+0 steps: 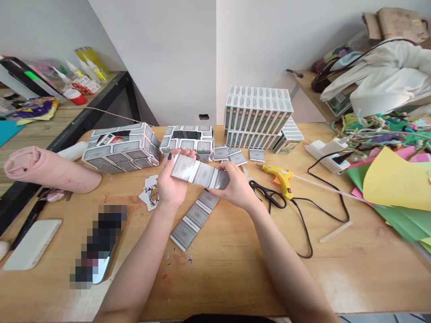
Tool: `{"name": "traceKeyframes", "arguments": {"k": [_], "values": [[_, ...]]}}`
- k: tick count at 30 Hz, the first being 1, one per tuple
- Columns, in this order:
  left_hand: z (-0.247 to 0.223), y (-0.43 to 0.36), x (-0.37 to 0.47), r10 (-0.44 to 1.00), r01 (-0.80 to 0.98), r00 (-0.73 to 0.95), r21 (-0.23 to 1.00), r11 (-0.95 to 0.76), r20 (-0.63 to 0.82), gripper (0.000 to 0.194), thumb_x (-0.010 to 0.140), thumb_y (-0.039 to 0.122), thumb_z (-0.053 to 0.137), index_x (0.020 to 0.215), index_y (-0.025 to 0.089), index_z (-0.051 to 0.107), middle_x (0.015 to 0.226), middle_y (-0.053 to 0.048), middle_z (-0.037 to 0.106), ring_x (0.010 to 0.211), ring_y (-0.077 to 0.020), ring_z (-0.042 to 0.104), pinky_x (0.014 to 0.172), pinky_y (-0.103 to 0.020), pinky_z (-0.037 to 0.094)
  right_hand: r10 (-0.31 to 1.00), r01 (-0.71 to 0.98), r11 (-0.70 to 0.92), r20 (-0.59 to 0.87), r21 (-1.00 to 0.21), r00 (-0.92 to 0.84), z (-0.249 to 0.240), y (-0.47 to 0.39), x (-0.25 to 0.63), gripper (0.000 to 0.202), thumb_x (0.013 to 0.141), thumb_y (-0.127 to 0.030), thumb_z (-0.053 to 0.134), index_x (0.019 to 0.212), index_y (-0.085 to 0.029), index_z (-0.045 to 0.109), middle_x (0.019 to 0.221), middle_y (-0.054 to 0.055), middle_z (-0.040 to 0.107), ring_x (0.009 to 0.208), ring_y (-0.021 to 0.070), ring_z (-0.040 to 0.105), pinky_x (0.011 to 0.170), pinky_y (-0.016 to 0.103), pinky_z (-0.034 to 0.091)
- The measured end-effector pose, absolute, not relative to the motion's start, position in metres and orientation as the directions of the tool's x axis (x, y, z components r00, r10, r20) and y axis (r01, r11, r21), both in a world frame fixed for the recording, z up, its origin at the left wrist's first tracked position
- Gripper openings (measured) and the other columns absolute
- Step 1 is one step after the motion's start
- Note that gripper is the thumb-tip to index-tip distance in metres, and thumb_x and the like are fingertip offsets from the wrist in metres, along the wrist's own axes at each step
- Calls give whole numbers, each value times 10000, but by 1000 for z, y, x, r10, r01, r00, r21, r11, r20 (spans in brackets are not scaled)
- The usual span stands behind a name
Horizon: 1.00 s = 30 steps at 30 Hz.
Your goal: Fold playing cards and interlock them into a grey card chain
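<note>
Between my two hands is a strip of grey patterned playing cards [202, 174], joined end to end and held tilted above the table. My left hand [173, 181] supports its left end from below, fingers behind it. My right hand [234, 184] pinches the right end between thumb and fingers. Beneath lies a second card strip [195, 220] on the wood. Left of my left hand are a few face-up playing cards [150, 193]. Behind my hands stand two boxes covered in cards, a nearer-centre one [205, 148] and a left one [121, 150], both with openings on top.
Stacked card packs [257, 112] stand at the back. On the right lie black-handled scissors [268, 194], a yellow glue gun [281, 179] with its cord, a power strip [326, 156] and coloured sheets [400, 179]. A pink roll [54, 170], phone [101, 242] and white slab [32, 244] are left.
</note>
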State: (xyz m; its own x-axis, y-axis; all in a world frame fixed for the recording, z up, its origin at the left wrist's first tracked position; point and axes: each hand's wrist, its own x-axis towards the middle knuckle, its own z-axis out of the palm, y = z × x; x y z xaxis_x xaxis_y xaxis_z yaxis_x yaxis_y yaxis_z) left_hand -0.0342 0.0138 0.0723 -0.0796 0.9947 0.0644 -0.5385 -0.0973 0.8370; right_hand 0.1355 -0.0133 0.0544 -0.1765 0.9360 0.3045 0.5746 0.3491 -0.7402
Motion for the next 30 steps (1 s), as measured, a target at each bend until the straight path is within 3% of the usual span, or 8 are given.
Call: {"name": "traceKeyframes", "arguments": {"k": [7,15,18,21,23,25,27,30], "values": [[67,14,-29,968,-559,-248,812,-169,31,194,775,358,582,752,215,452,713,12,547,699,-122,569,865,-363,482,931,572,365,290,-735,-222,51,-16,122,484,621,-295,729,1019,-174,481,984,85,546,965,239,544,853,377,444],[62,17,-32,985,-560,-169,819,-123,32,227,804,437,535,884,225,523,804,-12,638,830,-192,644,839,-412,488,931,560,364,314,-744,-188,49,-15,126,450,642,-326,704,1015,-210,479,998,70,552,939,235,555,821,375,450],[62,25,-50,986,-371,-145,920,-129,80,371,825,524,451,1047,242,547,988,-63,658,931,-204,633,826,-376,497,940,581,320,329,-748,-93,51,-12,136,448,642,-369,704,1001,-214,486,976,58,568,929,237,551,816,376,441],[64,33,-82,987,134,-120,987,-92,108,334,779,406,562,1064,232,584,1095,-65,641,1002,-210,606,883,-366,472,947,605,242,319,-759,21,52,-7,149,445,633,-394,705,981,-216,493,968,64,580,908,243,552,796,385,434],[64,36,-105,999,569,-7,822,-22,31,292,758,331,578,1022,218,629,1084,-70,649,1033,-230,588,937,-374,433,950,605,217,309,-766,51,53,-5,156,426,637,-396,702,967,-214,502,962,66,585,908,245,552,797,387,431],[63,37,-124,993,855,59,519,3,-103,344,701,259,617,1040,214,643,1117,-84,629,1071,-267,562,959,-386,408,951,599,207,303,-774,64,53,-4,161,421,637,-392,703,963,-214,506,968,67,589,915,244,552,804,388,427],[59,38,-135,979,959,76,284,-19,-191,483,664,229,637,1145,216,603,1150,-104,595,1117,-299,525,951,-394,406,953,598,200,295,-776,64,53,-4,164,420,634,-388,707,960,-214,509,966,63,591,913,241,553,809,386,425],[51,39,-142,978,992,65,118,-42,-197,596,653,271,650,1238,236,537,1192,-124,544,1146,-323,491,960,-416,390,957,604,191,285,-774,61,53,-4,164,417,630,-379,713,954,-213,509,960,60,591,913,237,553,812,383,424]]}}
